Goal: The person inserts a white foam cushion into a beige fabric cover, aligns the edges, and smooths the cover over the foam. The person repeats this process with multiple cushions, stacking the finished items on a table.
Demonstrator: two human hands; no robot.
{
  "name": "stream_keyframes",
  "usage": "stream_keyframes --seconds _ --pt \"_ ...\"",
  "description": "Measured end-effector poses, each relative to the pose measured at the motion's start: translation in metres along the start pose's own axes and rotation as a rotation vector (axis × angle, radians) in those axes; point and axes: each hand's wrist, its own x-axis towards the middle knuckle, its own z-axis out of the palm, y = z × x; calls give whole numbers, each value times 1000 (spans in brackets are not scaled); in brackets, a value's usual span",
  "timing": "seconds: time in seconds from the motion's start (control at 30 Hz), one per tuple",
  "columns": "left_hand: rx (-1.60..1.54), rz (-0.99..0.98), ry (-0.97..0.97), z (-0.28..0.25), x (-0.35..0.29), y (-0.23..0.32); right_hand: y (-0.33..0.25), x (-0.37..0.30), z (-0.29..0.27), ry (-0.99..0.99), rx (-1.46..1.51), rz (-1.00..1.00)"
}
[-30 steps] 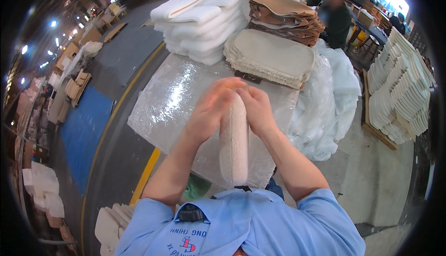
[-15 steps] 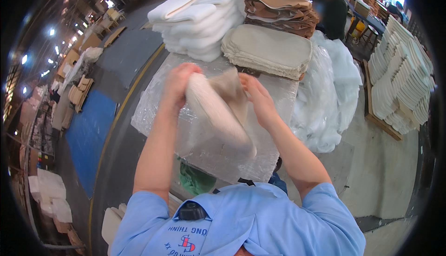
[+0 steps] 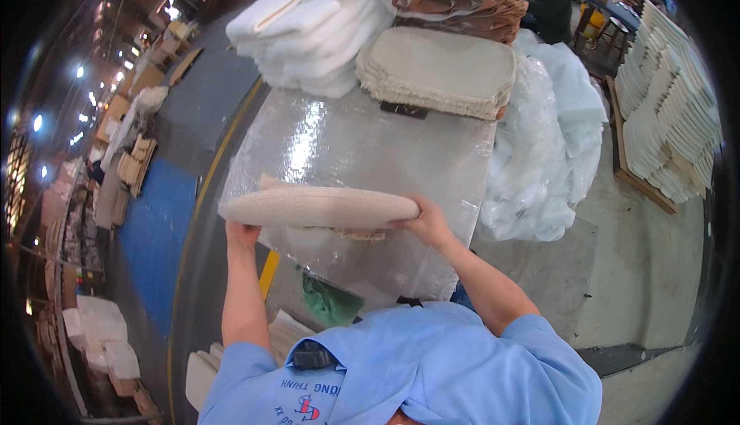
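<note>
A cream fabric-covered cushion point(image 3: 324, 207) is held edge-on across the near part of the plastic-covered table point(image 3: 370, 147). My left hand point(image 3: 245, 234) grips its left end from below, the fingers partly hidden behind it. At its right end my right hand point(image 3: 426, 223) is closed on the corner. Along its lower edge a strip of frayed cloth point(image 3: 362, 234) shows. Farther back on the table lie a stack of beige fabric pieces point(image 3: 435, 70), a pile of white padding point(image 3: 312, 32) and folded brown material point(image 3: 455, 1).
Bulky clear plastic sheeting point(image 3: 532, 147) bulges beside the table's right edge. A pallet of stacked white pieces point(image 3: 667, 109) stands farther right. A green bag point(image 3: 330, 300) sits low at the near edge, and light panels point(image 3: 206, 367) stand at lower left. Another person point(image 3: 549, 1) is at the back right.
The cushion has turned from a steep slant to lying level, and come nearer to me. My left hand has moved down and left, my right hand down. The cloth flap is now mostly hidden.
</note>
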Motion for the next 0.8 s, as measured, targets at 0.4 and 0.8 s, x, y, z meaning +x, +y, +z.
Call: stream_keyframes --seconds 0.4,0.8 --pt "321 -189 -235 -39 -155 -153 21 -62 -133 9 170 37" --pt "204 -321 -192 -72 -158 -178 95 -50 -109 119 816 271"
